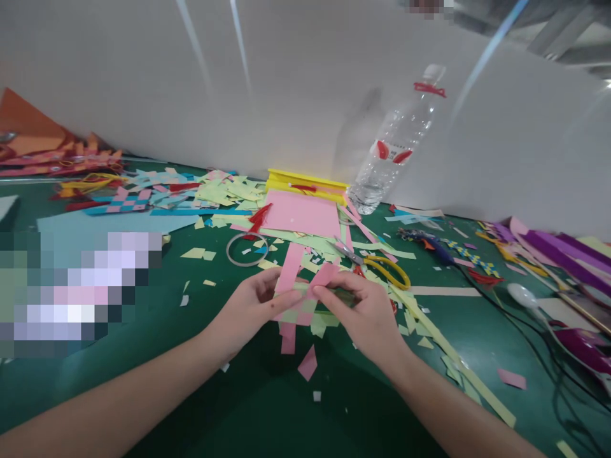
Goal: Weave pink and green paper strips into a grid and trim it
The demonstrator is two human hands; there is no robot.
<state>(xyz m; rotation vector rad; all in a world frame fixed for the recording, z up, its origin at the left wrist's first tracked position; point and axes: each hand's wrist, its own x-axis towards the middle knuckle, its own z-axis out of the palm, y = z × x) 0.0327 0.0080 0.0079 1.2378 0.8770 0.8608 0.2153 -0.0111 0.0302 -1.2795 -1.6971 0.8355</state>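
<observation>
Between my two hands is a small weave of pink and pale green paper strips (289, 315), held above the table. My left hand (258, 302) pinches its left side, thumb on top and fingers curled beneath. With thumb and fingertips, my right hand (365, 308) grips the right side, by a pink strip that slants upward. Another pink strip end sticks up at the left, and one hangs below. Just beyond my right hand lie scissors (389, 270) with yellow handles. A clear tape ring (247, 249) rests beyond my left hand.
Paper scraps litter the green table (229, 407). Pink sheets (303, 213) lie by a yellow folded strip at the wall. A plastic bottle (396, 146) leans there. At right are a purple glue gun (580, 346) and its black cord; orange paper pieces (52, 152) are far left.
</observation>
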